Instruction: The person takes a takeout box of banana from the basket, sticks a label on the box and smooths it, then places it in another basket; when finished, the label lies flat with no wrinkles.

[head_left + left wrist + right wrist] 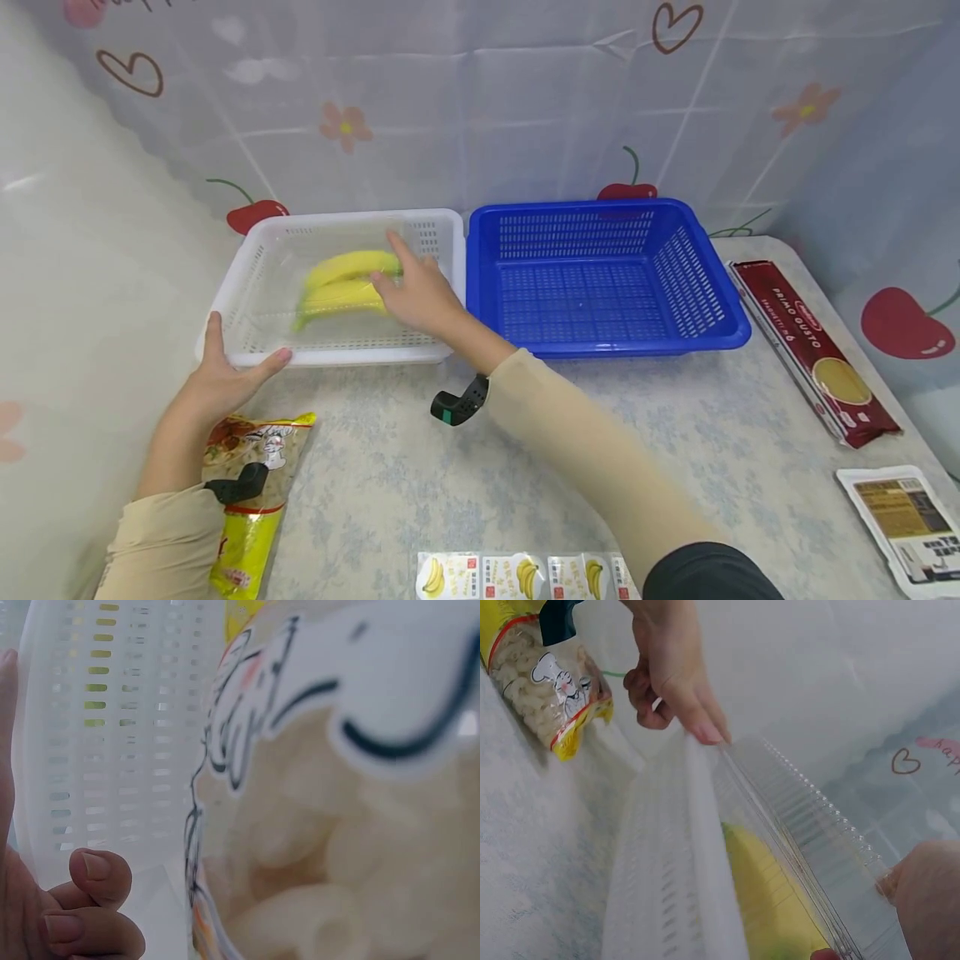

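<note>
Inside the white basket, at the back left, a clear plastic box rises past the rim. Yellow bananas show through the plastic. My right hand grips the box from its right end, thumb and forefinger spread on either side. At the basket's front left corner my left hand touches the rim, with a straight forefinger along the left side and the thumb along the front. Two of its other fingers are bent in beside the basket's outer wall. Below my left wrist lies a pasta bag with a chef drawing.
A blue basket stands against the white one on the right. Farther right lie a red spaghetti pack and a white flat packet. Banana-printed packets line the front edge. A patterned sheet hangs behind the baskets.
</note>
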Demonstrator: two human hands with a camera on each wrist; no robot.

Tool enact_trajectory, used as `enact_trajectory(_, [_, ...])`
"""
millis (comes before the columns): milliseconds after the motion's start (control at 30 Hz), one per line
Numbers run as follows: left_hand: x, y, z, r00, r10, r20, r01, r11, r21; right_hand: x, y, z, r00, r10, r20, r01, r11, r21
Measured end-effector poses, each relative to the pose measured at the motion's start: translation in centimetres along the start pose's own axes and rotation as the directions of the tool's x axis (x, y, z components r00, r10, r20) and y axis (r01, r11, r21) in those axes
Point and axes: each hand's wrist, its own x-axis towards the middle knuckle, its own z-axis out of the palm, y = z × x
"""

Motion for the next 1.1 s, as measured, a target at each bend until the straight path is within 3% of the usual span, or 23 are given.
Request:
enact_trajectory(367, [-0.1, -0.1, -0.1, 1.000, -0.004, 0.009, 0.004, 1.000, 0.015, -3.1, -0.6, -5.4, 0.996, -0.077, -0.036, 0.078, 0.997, 0.020])
enact_trajectory(600, [0.1, 0.0, 0.0, 1.000, 0.006, 0.005, -0.006, 1.000, 0.005, -5.3, 0.4, -8.2, 0.987, -0.133, -0.085, 0.136, 0.990, 0.027])
enact_trajectory(800, [0.0, 0.1, 0.0, 1.000, 0.011, -0.001, -0.011, 1.000, 0.012, -6.8, 1.5, -9.5, 0.977, -0.181, -0.112, 0.189, 0.980, 0.064])
enact_trajectory(1100, [-0.1, 0.0, 0.0, 1.000, 0.018, -0.002, -0.018, 1.000, 0.023, -9.3, 3.0, -10.5, 0.984, -0.151, -0.095, 0.161, 0.980, 0.115])
